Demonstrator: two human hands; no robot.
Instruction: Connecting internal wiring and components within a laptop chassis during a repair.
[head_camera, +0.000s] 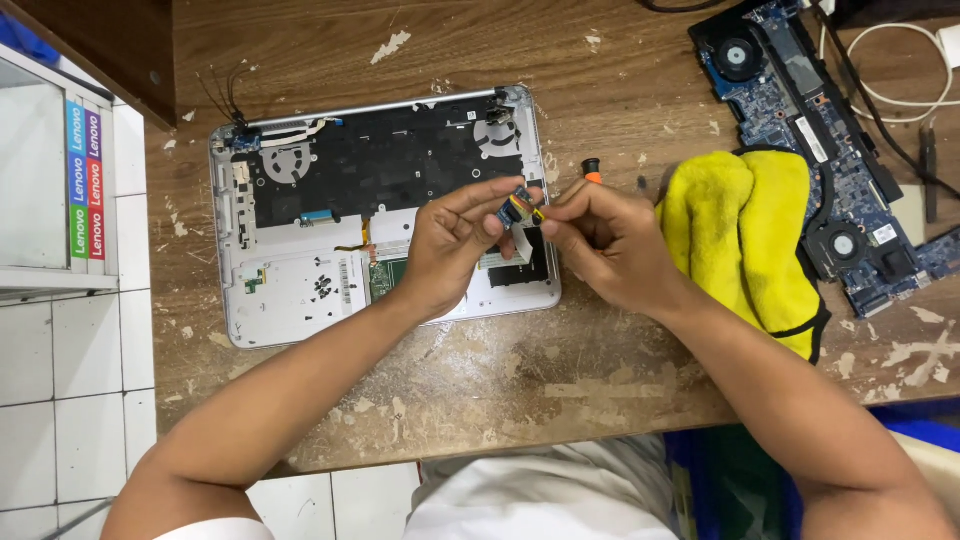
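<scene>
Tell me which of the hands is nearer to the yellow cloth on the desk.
The right hand is nearer: it sits just left of the yellow cloth, almost touching its edge. The left hand is farther left, over the opened laptop base.

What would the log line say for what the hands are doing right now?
left hand: pinching small blue part | right hand: pinching same part | below: opened laptop shell | right: yellow cloth, circuit board

4 narrow vertical label strips (84, 180), blue, purple, green and red, stand on a white cabinet (40, 170) at far left.
</scene>
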